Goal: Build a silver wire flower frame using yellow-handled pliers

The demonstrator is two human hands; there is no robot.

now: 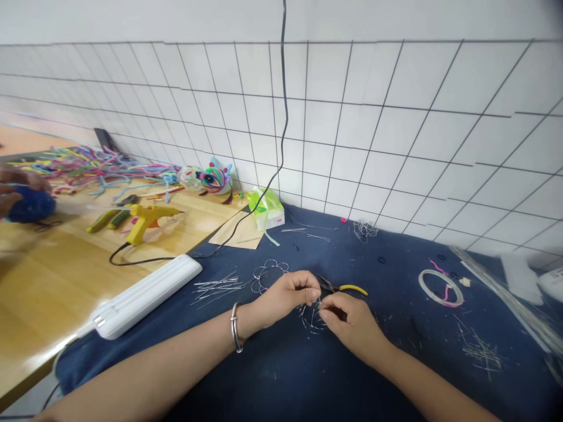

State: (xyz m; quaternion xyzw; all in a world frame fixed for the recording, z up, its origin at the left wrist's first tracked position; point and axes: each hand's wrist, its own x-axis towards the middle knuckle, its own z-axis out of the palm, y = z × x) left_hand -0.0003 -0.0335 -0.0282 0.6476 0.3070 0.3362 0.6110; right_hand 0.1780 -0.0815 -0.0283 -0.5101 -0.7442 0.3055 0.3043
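Both hands meet over the dark blue cloth (281,387), working on a thin wire frame (311,321) whose loops hang below the fingers. My left hand (290,296), with a silver bangle at the wrist, pinches the wire at the top. From the other side my right hand (352,322) pinches it too, thumb and forefinger together. The fingers hide part of the frame. Just behind my right hand lie pliers (341,287) with a yellow handle. A flower-shaped wire ring (269,275) lies behind my left forearm, near a bunch of straight wire pieces (219,287).
At left are a white power strip (149,296), a yellow glue gun (149,220), colourful pipe cleaners (101,167) and another person's hand (26,180) at a blue object (30,205). A black cord hangs down. A ring-shaped coil (422,287) and wire scraps (484,351) lie at right.
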